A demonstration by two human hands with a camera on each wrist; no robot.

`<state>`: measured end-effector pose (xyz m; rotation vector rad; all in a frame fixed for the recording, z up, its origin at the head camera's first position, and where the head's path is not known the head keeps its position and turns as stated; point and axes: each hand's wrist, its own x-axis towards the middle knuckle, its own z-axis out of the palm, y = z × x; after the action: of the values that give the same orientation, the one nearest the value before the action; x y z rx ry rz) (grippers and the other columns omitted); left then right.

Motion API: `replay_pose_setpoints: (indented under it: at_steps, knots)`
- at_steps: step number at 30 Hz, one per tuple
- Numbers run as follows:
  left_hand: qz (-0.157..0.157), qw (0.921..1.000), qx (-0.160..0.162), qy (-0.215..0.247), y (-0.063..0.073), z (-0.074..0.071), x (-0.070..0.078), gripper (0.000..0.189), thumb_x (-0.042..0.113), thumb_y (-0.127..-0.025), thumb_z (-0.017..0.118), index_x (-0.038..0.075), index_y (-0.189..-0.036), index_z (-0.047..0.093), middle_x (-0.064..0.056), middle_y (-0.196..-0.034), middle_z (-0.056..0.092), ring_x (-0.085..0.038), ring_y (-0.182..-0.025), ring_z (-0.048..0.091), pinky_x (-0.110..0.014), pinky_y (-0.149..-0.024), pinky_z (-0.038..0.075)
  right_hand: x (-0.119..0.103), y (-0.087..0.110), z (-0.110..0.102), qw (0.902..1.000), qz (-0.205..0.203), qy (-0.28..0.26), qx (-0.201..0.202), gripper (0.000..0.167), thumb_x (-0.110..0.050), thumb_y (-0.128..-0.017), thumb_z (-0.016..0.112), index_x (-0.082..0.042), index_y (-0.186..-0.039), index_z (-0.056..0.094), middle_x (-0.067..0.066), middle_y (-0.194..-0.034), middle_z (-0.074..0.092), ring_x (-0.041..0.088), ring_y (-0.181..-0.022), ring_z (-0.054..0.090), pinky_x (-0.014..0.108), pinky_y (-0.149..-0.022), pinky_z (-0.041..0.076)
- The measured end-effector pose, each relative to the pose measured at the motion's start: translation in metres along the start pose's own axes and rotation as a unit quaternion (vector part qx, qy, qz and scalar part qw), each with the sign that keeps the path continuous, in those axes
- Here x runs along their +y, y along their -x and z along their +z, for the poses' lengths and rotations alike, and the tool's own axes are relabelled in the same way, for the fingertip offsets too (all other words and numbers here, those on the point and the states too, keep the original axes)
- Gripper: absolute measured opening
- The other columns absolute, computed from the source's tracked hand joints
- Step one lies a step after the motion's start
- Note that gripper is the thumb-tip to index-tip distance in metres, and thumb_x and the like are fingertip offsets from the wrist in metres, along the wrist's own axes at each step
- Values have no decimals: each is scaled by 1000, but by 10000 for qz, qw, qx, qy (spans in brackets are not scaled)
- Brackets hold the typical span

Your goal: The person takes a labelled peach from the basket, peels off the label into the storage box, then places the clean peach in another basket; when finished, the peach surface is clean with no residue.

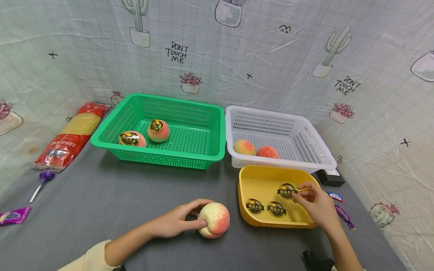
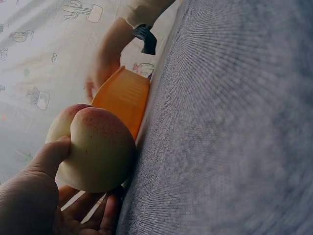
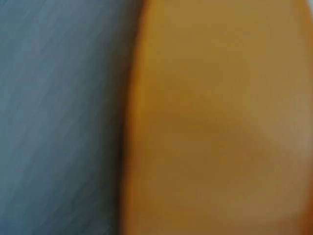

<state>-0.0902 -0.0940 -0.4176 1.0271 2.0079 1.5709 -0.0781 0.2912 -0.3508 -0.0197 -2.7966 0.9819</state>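
Note:
My left hand (image 1: 174,222) grips a peach (image 1: 214,222) on the grey table, thumb on its near side. The left wrist view shows the thumb against the cleft of this peach (image 2: 98,152) and fingers below it; no label shows on it. To the right, my right hand (image 1: 318,205) is over the yellow bin (image 1: 278,224) and pinches the edge of a black-and-gold fruit sticker (image 1: 286,191) between thumb and fingers. Two similar stickers, one at left (image 1: 254,206) and one nearer the middle (image 1: 276,209), lie in the bin. The right wrist view is blurred and shows only bin and table.
A green basket (image 1: 162,156) at the back holds two peaches with stickers. Beside it, a white basket (image 1: 288,163) holds two peaches without visible stickers. A red-and-yellow packet (image 1: 74,131), lollipop (image 1: 45,175) and purple candy (image 1: 15,216) lie left; a black box (image 1: 330,177) and sweets lie right.

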Motion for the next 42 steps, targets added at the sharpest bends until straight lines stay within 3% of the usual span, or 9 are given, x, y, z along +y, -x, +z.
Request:
replay_pose_setpoints:
  at_steps: [8, 14, 19, 21, 27, 31, 34, 37, 42]
  knots:
    - [25, 10000, 41, -16, 1, -1, 0, 44, 23, -97, 57, 20, -139, 44, 3, -130, 52, -16, -112, 52, -30, -94, 41, 16, -16, 3, 9922, -93, 1074, -625, 15, -7, -83, 70, -1, -90, 58, 7, -73, 65, 19, -64, 57, 32, -55, 43]
    - [56, 10000, 23, -10, 0, -1, 1, 44, 23, -97, 57, 17, -139, 44, 1, -130, 52, -16, -112, 52, -30, -95, 40, 14, -23, 7, 9767, -199, 1944, -890, 19, -10, -80, 73, -3, -82, 56, 5, -66, 57, 21, -60, 52, 34, -53, 40]
    - [48, 10000, -8, 35, 0, 0, 1, 44, 22, -97, 56, 17, -139, 44, 1, -130, 52, -17, -110, 53, -30, -94, 41, 9, -21, 6, 9638, -70, 2522, -860, 24, -19, -81, 74, -3, -86, 58, 7, -64, 52, 25, -59, 49, 41, -52, 41]
    - [74, 10000, -18, 62, 0, 1, 1, 44, 21, -97, 56, 16, -139, 44, 0, -130, 52, -17, -110, 53, -30, -94, 41, 4, -20, 6, 9650, -65, 2532, -687, 26, -21, -82, 73, -1, -92, 59, 8, -67, 55, 25, -60, 50, 43, -52, 43]
    - [35, 9999, -39, 124, 1, 1, 1, 44, 21, -97, 56, 15, -139, 44, -1, -130, 52, -17, -109, 54, -30, -93, 42, -24, -12, 16, 9877, -961, 1226, 107, 25, -15, -82, 75, 0, -98, 64, 5, -77, 63, 21, -68, 60, 37, -60, 52]
    - [23, 9999, -38, 128, 1, 1, 1, 44, 21, -97, 56, 15, -139, 44, -1, -130, 52, -17, -109, 54, -30, -92, 42, -48, -1, 27, 9850, -1706, 219, 144, 27, -11, -79, 79, -3, -100, 65, 1, -83, 64, 15, -74, 62, 32, -64, 55]
    - [65, 9999, -29, 144, 0, 1, 1, 43, 20, -97, 56, 15, -139, 44, -2, -130, 52, -17, -109, 54, -30, -92, 42, -66, 9, 36, 9740, -2143, -688, -257, 31, -9, -78, 79, -4, -105, 63, 3, -89, 66, 13, -78, 62, 30, -66, 55]
    - [65, 9998, -13, 191, -1, 1, 0, 43, 20, -97, 56, 14, -138, 45, -2, -128, 53, -17, -108, 55, -31, -92, 43, -81, 18, 48, 9518, -2496, -1517, -932, 40, -8, -79, 78, -3, -113, 59, 7, -100, 65, 19, -87, 63, 33, -71, 55]
    - [-28, 9997, 6, 246, 1, 1, 0, 42, 21, -97, 56, 11, -136, 45, -3, -123, 55, -17, -105, 57, -31, -90, 44, -99, 29, 69, 9185, -2904, -1738, -2045, 55, -19, -81, 77, -7, -127, 50, 8, -123, 53, 23, -105, 56, 35, -82, 52]
